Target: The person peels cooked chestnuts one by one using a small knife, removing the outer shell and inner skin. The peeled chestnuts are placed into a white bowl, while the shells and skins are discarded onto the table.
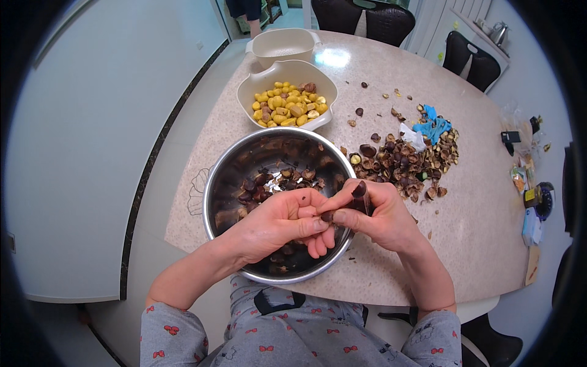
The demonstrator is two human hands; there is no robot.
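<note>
Over the steel bowl [214,158], my two hands meet at a small brown chestnut [327,216]. My left hand [293,215] pinches it between thumb and fingers, with the other fingers curled below. My right hand [376,208] grips a dark brown object [360,190] in its palm, perhaps a tool handle; its far end is hidden by the fingers. The right thumb presses against the chestnut. Inside the bowl lie several glossy unpeeled chestnuts [250,185] and loose pieces of shell [308,174]. My forearms cover part of the bowl's near side.
Beyond the bowl stands a cream basin [243,94] of peeled yellow chestnuts [279,103], with a cream colander [261,50] behind it. Chestnut shells [403,165] are heaped at right, topped by a blue glove [433,128] and white tissue [412,137]. A person's leg [254,27] shows at the doorway.
</note>
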